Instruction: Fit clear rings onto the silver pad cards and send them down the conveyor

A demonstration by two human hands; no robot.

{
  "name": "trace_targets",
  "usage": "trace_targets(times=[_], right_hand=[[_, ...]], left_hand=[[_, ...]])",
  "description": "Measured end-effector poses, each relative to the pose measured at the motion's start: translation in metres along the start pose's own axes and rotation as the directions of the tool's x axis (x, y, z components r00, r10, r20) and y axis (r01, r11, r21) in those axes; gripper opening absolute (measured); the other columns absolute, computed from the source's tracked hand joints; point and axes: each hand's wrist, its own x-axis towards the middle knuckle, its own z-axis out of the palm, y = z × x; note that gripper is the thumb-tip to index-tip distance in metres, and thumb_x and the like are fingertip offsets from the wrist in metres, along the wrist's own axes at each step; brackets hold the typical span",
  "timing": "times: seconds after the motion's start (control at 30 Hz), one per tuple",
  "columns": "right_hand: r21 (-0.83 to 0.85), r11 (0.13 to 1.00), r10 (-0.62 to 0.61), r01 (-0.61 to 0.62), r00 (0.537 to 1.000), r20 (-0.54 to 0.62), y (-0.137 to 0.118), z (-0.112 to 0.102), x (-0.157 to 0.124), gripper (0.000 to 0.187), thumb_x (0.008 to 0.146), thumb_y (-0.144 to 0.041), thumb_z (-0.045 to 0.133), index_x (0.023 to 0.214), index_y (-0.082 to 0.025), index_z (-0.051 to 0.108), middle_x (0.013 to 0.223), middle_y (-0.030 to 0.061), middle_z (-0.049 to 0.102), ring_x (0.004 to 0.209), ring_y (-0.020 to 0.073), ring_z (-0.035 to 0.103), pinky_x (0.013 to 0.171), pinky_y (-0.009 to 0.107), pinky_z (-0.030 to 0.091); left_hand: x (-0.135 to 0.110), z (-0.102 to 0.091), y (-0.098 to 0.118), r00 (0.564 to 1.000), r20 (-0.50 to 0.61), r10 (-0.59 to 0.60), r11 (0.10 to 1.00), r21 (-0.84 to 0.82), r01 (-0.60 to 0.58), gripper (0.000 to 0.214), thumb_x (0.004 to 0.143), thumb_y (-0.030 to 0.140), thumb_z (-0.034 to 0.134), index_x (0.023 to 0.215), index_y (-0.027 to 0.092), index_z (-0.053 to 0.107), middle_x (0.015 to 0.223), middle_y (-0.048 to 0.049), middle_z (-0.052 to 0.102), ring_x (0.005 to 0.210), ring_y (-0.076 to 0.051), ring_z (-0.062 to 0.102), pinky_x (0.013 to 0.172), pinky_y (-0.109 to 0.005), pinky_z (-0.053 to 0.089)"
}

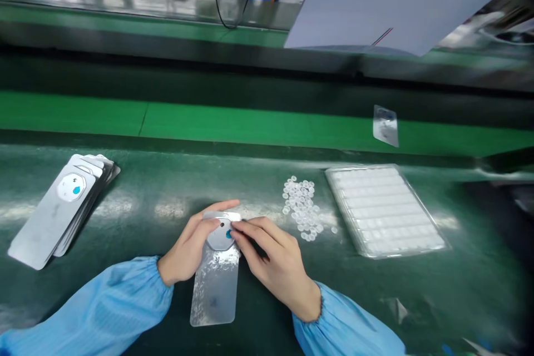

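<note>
On plate (214, 292), nr fingers (247, 228): blue dot (228, 233)

Light blue colours both sleeves (125, 295) along the bottom of the frame. I see a silver-grey plate (214, 295) at lower centre, its whitish disc (217, 242) dotted bright blue, and the same scheme on the stack (37, 228) at far left. The tabletop (167, 181) is dark green, the strip (258, 127) above vivid green; at right, the tray (387, 211) shows white stripes.
</note>
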Motion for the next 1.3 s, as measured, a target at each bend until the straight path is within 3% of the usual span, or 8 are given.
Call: trace_targets(times=[0.17, 0.4, 0.77, 0.87, 1.0, 1.17, 1.3], right_hand=[[-0.031, 0.999, -0.036, 0.037, 0.999, 0.015, -0.002, -0.001, 0.000, 0.017, 0.100, -0.012, 0.064, 0.116, -0.018, 0.068, 0.096, 0.0069, 0.073, 0.084, 0.0188, 0.071, 0.071, 0.031, 0.060], [-0.125, 0.990, -0.066, 0.073, 0.996, 0.055, -0.004, 0.000, 0.002, 0.011, 0.103, -0.012, 0.058, 0.107, -0.017, 0.067, 0.093, 0.0066, 0.072, 0.079, 0.0183, 0.070, 0.067, 0.030, 0.055], [-0.212, 0.963, -0.162, 0.165, 0.986, 0.035, -0.005, 0.006, 0.001, 0.016, 0.103, -0.006, 0.052, 0.108, -0.018, 0.061, 0.095, 0.0062, 0.075, 0.081, 0.0172, 0.069, 0.067, 0.034, 0.041], [-0.153, 0.978, -0.142, 0.142, 0.990, 0.015, -0.004, 0.009, 0.001, 0.016, 0.103, -0.005, 0.052, 0.107, -0.018, 0.061, 0.094, 0.0063, 0.074, 0.081, 0.0175, 0.069, 0.069, 0.034, 0.042], [-0.023, 0.999, -0.025, 0.025, 0.999, -0.029, -0.003, 0.009, 0.002, 0.012, 0.104, -0.011, 0.055, 0.107, -0.020, 0.062, 0.093, 0.0058, 0.073, 0.083, 0.0183, 0.069, 0.071, 0.034, 0.049], [-0.043, 0.998, -0.034, 0.033, 0.999, -0.016, -0.003, 0.005, 0.002, 0.014, 0.101, -0.012, 0.062, 0.113, -0.021, 0.065, 0.097, 0.0062, 0.075, 0.084, 0.0200, 0.071, 0.070, 0.035, 0.052], [-0.097, 0.992, -0.083, 0.085, 0.996, 0.024, -0.004, 0.002, 0.001, 0.014, 0.101, -0.010, 0.061, 0.110, -0.020, 0.066, 0.095, 0.0044, 0.076, 0.082, 0.0182, 0.071, 0.068, 0.034, 0.049]], left_hand=[[0.002, -0.003, -0.007, 0.999, 0.050, 0.018, 0.999, -0.037, -0.016, 0.040, 0.104, 0.038, 0.044, 0.135, 0.024, 0.067, 0.110, -0.0042, 0.076, 0.098, -0.022, 0.067, 0.088, -0.030, 0.049], [0.001, -0.004, -0.009, 0.999, 0.033, 0.002, 1.000, -0.008, -0.001, 0.045, 0.105, 0.044, 0.042, 0.137, 0.024, 0.066, 0.110, -0.0056, 0.075, 0.099, -0.024, 0.065, 0.090, -0.034, 0.047], [0.006, 0.002, -0.001, 0.995, -0.011, -0.097, 0.977, -0.191, 0.093, 0.055, 0.099, 0.052, 0.046, 0.138, 0.017, 0.063, 0.102, -0.0081, 0.072, 0.092, -0.024, 0.063, 0.086, -0.032, 0.047], [0.007, 0.003, 0.001, 0.993, -0.011, -0.121, 0.959, -0.258, 0.114, 0.058, 0.097, 0.054, 0.050, 0.138, 0.015, 0.063, 0.099, -0.0084, 0.072, 0.089, -0.023, 0.063, 0.084, -0.031, 0.048], [0.006, 0.003, 0.000, 0.995, -0.016, -0.094, 0.958, -0.274, 0.086, 0.058, 0.095, 0.055, 0.054, 0.137, 0.015, 0.063, 0.096, -0.0071, 0.072, 0.084, -0.020, 0.062, 0.080, -0.029, 0.048], [0.002, 0.003, -0.002, 0.999, 0.007, -0.038, 0.983, -0.177, 0.039, 0.054, 0.099, 0.058, 0.050, 0.137, 0.021, 0.062, 0.104, -0.0064, 0.071, 0.089, -0.022, 0.064, 0.084, -0.032, 0.048], [-0.002, 0.003, -0.004, 0.998, 0.062, 0.018, 0.998, -0.066, -0.014, 0.049, 0.104, 0.056, 0.043, 0.141, 0.028, 0.059, 0.113, -0.0053, 0.070, 0.105, -0.026, 0.064, 0.097, -0.037, 0.046]])
